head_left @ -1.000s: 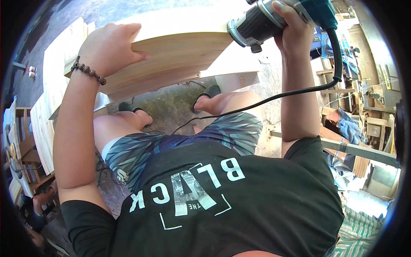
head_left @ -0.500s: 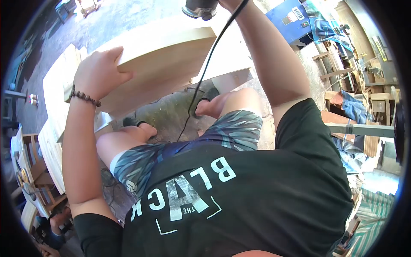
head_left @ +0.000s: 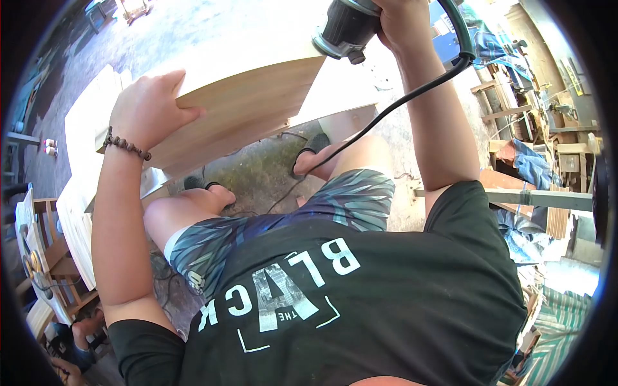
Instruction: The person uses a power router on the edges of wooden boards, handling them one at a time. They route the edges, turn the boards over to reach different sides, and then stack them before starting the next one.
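My left hand (head_left: 147, 109) grips the near edge of a pale wooden panel (head_left: 244, 106), with the thumb against its side face and the fingers over the top. A beaded bracelet is on that wrist. At the top of the view my right hand (head_left: 402, 26) is closed round a dark corded power tool (head_left: 349, 29) with a metallic base. The tool is at the right end of the panel's top edge. Its black cord (head_left: 412, 96) loops by my right forearm and runs down between my legs.
Stacked pale boards (head_left: 80, 135) stand at the left. A blue box (head_left: 447, 42) lies at the upper right, near scrap wood and cloth. A grey beam (head_left: 547, 198) juts in from the right. Part of another person (head_left: 84, 331) shows at the lower left.
My right hand has moved down and to the right with the power tool, so more of the tool shows. Its cord has swung right. My left hand has stayed on the panel.
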`<state>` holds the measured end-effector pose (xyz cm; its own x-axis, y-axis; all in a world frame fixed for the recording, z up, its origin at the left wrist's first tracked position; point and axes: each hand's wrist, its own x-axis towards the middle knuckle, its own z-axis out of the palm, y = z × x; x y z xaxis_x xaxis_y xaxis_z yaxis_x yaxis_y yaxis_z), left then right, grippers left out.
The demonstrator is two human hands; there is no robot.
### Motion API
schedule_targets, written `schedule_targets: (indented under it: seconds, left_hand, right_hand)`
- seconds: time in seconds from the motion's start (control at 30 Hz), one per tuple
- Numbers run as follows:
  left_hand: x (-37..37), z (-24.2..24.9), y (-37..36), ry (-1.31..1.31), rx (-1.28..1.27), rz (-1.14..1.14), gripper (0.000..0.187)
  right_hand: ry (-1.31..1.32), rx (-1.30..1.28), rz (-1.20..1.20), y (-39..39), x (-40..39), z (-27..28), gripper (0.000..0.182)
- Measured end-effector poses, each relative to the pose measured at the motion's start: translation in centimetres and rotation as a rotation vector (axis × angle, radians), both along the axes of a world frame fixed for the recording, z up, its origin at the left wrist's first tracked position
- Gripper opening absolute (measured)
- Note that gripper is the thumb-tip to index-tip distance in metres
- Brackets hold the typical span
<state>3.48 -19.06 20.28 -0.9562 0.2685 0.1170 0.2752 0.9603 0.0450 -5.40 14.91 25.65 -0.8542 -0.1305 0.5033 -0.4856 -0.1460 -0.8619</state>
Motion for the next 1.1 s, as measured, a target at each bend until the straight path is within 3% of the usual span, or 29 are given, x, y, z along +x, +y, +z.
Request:
schedule_targets:
  seconds: [0.17, 0.43, 0.47, 0.5, 0.53, 0.57, 0.63, 0.7, 0.83, 0.97, 1.1]
  left_hand:
    - [0.0, 0.2, 0.1, -0.028, -0.032, 0.013, 0.047]
    - [0.1, 0.6, 0.8, -0.060, -0.021, 0.055, 0.048]
    - [0.1, 0.4, 0.7, -0.046, -0.001, 0.051, 0.048]
    - [0.2, 0.3, 0.6, -0.029, 0.021, 0.049, 0.047]
    - [0.2, 0.3, 0.6, -0.041, 0.015, 0.049, 0.047]
    - [0.2, 0.4, 0.6, -0.051, 0.006, 0.049, 0.047]
    - [0.1, 0.4, 0.4, -0.039, -0.003, 0.034, 0.046]
    - [0.2, 0.1, 0.2, 0.006, 0.002, 0.007, 0.046]
    - [0.2, 0.3, 0.4, -0.013, -0.016, 0.010, 0.045]
    - [0.2, 0.4, 0.6, -0.042, -0.009, 0.037, 0.044]
    - [0.3, 0.7, 0.8, -0.064, -0.011, 0.051, 0.043]
  right_hand:
    - [0.026, 0.012, 0.042, -0.6, -0.6, -0.3, 0.029]
    - [-0.041, 0.255, -0.264, -1.6, 2.5, 0.4, 0.017]
    - [-0.040, 0.121, -0.112, -1.1, 3.2, 0.1, 0.017]
    - [-0.052, 0.029, -0.057, -1.4, 5.0, 0.2, 0.022]
    - [0.002, 0.172, -0.003, -0.3, 5.6, 0.0, 0.032]
    - [0.116, -0.027, 0.106, -0.2, 6.8, -0.5, 0.038]
    - [0.042, -0.002, 0.034, 2.2, 8.5, -1.8, 0.054]
    - [0.202, 0.055, -0.059, 3.5, 9.3, -1.8, 0.057]
    - [0.105, 0.025, -0.219, 5.4, 8.9, -0.6, 0.051]
    - [0.036, 0.028, -0.221, 3.9, 7.5, 0.8, 0.038]
    - [-0.002, 0.075, -0.165, 2.6, 4.7, 0.1, 0.039]
